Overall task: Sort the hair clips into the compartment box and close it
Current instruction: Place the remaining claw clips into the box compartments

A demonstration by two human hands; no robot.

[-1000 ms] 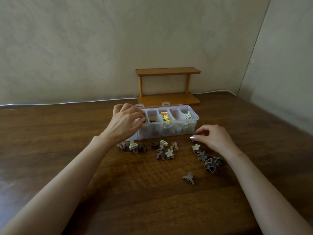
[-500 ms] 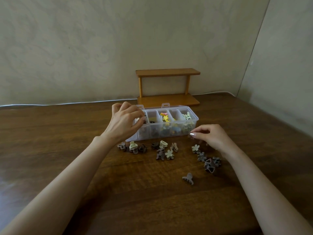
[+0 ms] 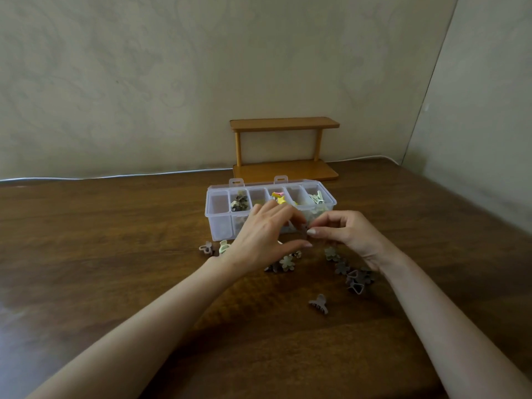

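The clear compartment box [image 3: 219, 226] stands open on the dark wooden table. One compartment holds brown clips [image 3: 239, 203], another yellow and pink ones [image 3: 278, 197], the right end pale green ones [image 3: 318, 197]. My right hand [image 3: 349, 236] pinches a small brown clip [image 3: 304, 227] in front of the box. My left hand [image 3: 263, 239] reaches across from the left, its fingertips at that clip and its thumb apart below. Loose clips lie before the box: a pale flower clip [image 3: 287, 262], a brown cluster [image 3: 357, 280] and a lone claw clip [image 3: 319, 303].
A small two-tier wooden shelf [image 3: 285, 171] stands against the wall behind the box. A white cable [image 3: 115, 176] runs along the table's back edge. Two more clips [image 3: 214, 248] lie left of my left wrist. A side wall rises at the right.
My left hand came off the box's left end and swung right and down. My right hand lifted a small brown clip off the table, and the two hands now meet at it.
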